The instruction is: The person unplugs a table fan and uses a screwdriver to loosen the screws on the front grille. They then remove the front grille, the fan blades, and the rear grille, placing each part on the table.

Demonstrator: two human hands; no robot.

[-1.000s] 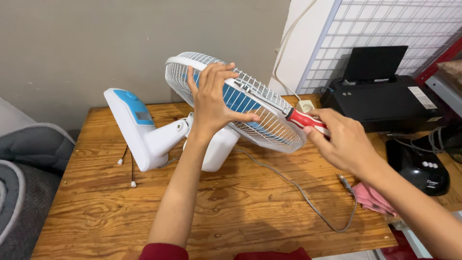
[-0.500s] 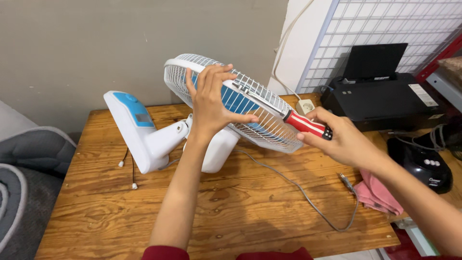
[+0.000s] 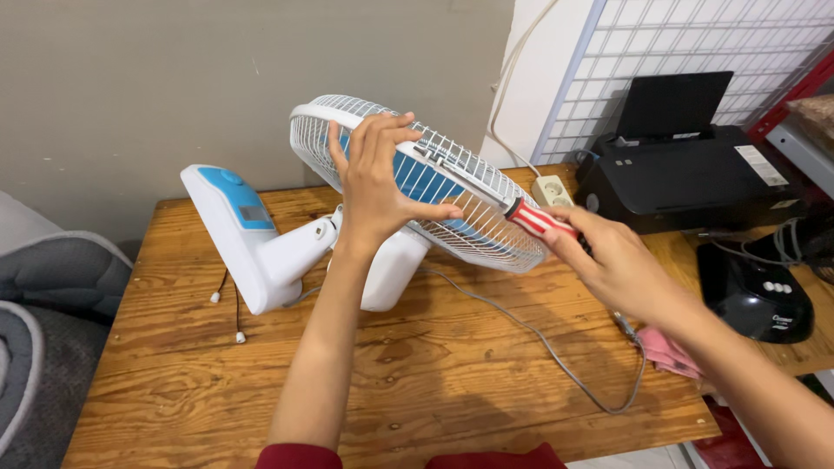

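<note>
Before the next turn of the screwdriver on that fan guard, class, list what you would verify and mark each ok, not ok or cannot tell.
1. Fan guard steadied: left hand lies flat against the wire grille. Ok.
2. Grip on the tool: right hand wraps the red handle of the screwdriver. Ok.
3. Tip seated: the shaft reaches the metal clip on the guard's rim; whether the tip sits in a screw head is too small to see. Cannot tell.
4. Fan rests firmly: it lies tipped on the wooden table, base raised. Cannot tell.
5. Power off: the grey cable's plug lies loose on the table. Ok.
</note>
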